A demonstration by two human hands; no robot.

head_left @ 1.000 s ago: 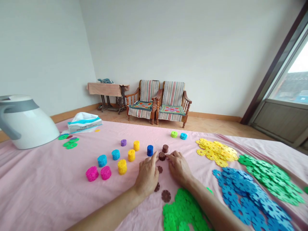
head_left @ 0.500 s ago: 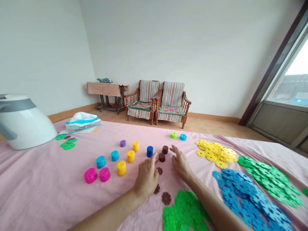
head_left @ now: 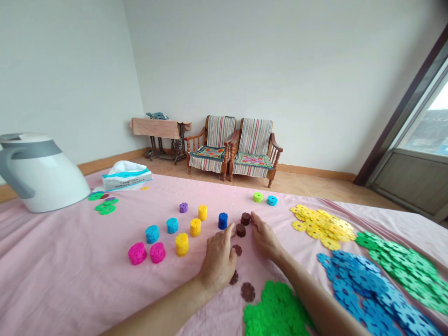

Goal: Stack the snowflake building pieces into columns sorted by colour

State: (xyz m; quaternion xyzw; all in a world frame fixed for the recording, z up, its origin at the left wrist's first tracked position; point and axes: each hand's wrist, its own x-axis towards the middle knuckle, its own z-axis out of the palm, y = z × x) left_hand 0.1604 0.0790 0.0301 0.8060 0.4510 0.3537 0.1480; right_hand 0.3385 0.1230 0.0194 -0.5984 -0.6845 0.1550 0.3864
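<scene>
L fingers (head_left: 228, 233), R fingers (head_left: 257, 223) both apart nr brown stacks (head_left: 240, 231); tissue pack (head_left: 128, 179) txt illegible

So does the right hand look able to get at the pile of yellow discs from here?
Probably yes: the right hand appears to hold nothing, and the pile of yellow discs lies close on its right, with only pink cloth visible between.

Both bare forearms slant inward from the bottom edge, bringing the hands close together but apart. The left hand (head_left: 217, 257) is back up, index finger reaching forward, thumb separate from it and nearer the wrist (head_left: 202, 282). The right hand (head_left: 266, 239) angles forward and inward, fingers extended, grasping nothing.
</scene>
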